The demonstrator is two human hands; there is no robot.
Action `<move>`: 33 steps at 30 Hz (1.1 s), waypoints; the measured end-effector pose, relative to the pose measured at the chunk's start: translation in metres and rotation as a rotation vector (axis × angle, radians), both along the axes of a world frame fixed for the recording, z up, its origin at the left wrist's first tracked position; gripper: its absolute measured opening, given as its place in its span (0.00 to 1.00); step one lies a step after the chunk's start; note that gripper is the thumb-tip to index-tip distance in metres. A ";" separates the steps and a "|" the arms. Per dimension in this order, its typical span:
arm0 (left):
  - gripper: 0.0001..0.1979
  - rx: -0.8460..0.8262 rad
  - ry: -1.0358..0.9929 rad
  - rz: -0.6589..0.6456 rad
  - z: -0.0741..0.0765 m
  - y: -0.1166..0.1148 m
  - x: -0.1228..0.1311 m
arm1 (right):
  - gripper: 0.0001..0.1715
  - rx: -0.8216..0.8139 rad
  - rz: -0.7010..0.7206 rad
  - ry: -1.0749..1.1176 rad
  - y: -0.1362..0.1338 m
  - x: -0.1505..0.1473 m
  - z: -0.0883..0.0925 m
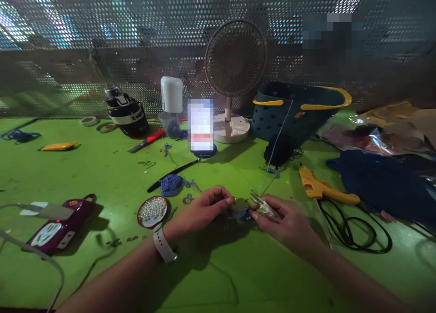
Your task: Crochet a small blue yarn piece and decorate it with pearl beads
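Observation:
My left hand (207, 207), with a white watch band on its wrist, has thumb and forefinger pinched together. A pale speck shows at the fingertips, too small to name. My right hand (282, 220) is closed around a small two-pointed metal tool (265, 206) with a whitish handle, its tips pointing up and left. The right thumb and forefinger also touch a small blue crocheted yarn piece (244, 214), which is blurred and lies between the hands. Left of my left hand is a red-rimmed dish (139, 216) of pearl beads (153, 210).
Beyond the hands stand a phone (200, 126), a fan (235, 58) and a dark basket (282, 117) with yarn. At right lie a yellow glue gun (322, 188) with a looped cable and dark cloth (384, 181). A purple power strip (61, 226) is at left.

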State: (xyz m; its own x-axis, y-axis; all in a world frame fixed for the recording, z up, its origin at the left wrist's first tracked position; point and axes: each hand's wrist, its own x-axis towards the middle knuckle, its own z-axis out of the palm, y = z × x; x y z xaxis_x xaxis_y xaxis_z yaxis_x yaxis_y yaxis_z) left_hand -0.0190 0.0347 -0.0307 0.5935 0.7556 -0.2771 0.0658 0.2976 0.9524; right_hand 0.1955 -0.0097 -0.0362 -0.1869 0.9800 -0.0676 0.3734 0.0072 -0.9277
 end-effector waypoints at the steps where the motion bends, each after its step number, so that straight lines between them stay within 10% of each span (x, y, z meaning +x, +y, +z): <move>1: 0.11 0.024 -0.002 -0.009 -0.001 0.001 -0.001 | 0.09 0.037 0.006 -0.026 -0.001 0.001 0.000; 10: 0.28 0.563 0.175 0.006 0.003 -0.005 -0.005 | 0.12 0.019 -0.041 -0.052 0.001 0.002 -0.006; 15: 0.09 0.923 0.243 0.047 -0.002 -0.006 0.000 | 0.13 -0.070 -0.063 -0.001 0.003 -0.001 -0.008; 33: 0.09 0.655 0.358 0.061 -0.007 -0.003 0.003 | 0.13 -0.100 0.000 -0.099 0.003 0.002 -0.012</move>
State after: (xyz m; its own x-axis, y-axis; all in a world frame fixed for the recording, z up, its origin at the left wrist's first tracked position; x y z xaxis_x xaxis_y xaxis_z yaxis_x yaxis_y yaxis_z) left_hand -0.0162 0.0315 -0.0381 0.5032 0.8611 0.0724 0.4062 -0.3097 0.8597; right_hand 0.1975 -0.0066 -0.0480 -0.1742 0.9675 -0.1834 0.4631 -0.0839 -0.8823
